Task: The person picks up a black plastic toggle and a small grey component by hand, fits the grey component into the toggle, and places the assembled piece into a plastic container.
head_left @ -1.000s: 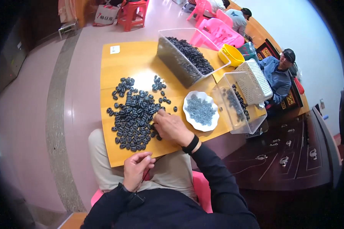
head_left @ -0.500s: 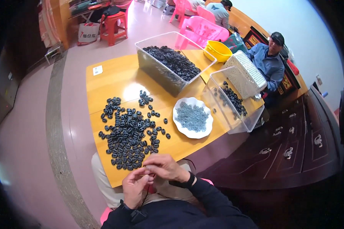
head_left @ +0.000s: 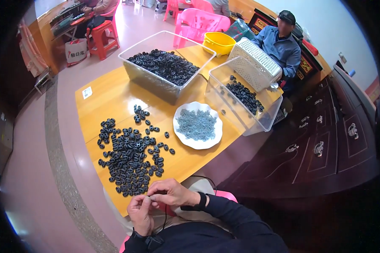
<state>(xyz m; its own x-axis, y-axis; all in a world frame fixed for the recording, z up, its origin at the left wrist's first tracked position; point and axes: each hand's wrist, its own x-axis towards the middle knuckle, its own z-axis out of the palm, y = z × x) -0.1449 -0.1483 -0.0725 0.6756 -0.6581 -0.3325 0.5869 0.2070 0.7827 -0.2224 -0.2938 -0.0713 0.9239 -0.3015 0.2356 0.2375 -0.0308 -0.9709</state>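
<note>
My left hand (head_left: 142, 216) and my right hand (head_left: 172, 193) meet at the near edge of the table, fingertips pinched together. Whatever sits between them is too small and covered to make out. Just beyond my fingers, a pile of small black oval pieces with two holes (head_left: 128, 158) spreads over the wooden table (head_left: 98, 98). To the right of the pile stands a white scalloped plate (head_left: 217, 134) heaped with small grey-blue metallic bits (head_left: 197, 125). A thin black cord (head_left: 165, 217) hangs below my hands.
At the back, a clear plastic bin (head_left: 150, 86) holds many black pieces. Right of it, another clear bin (head_left: 264, 122) contains fewer, with a white perforated basket (head_left: 257, 61) leaning over it. A yellow basin (head_left: 219, 42) and a person in blue (head_left: 278, 48) are beyond. Dark drawers (head_left: 312, 147) stand rightward.
My view has turned, so the table and bins sit farther left in the picture. Both hands stay pinched together at the table's near edge, with the fingers slightly shifted.
</note>
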